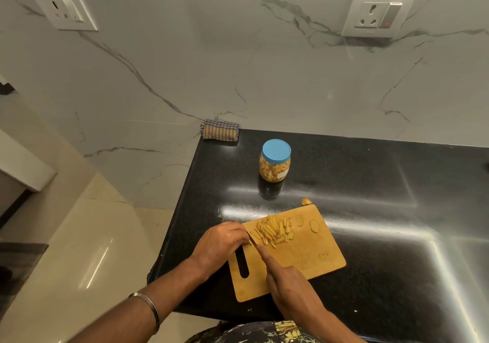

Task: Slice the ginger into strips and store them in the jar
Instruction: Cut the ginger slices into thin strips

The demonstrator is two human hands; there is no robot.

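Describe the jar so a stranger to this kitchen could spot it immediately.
Start at the black countertop below the marble wall. Beyond the far edge of the wooden cutting board stands the jar, upright and apart from the board. It is clear, holds yellowish pieces, and alone has a blue lid.

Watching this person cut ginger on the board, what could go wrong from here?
1. The left hand has its fingertips right by the knife that the right hand holds; a slip could nick them.
2. The cutting board lies askew near the counter corner and might slide on the glossy surface.
3. The jar has its blue lid on, so the ginger strips may scatter while it is opened.
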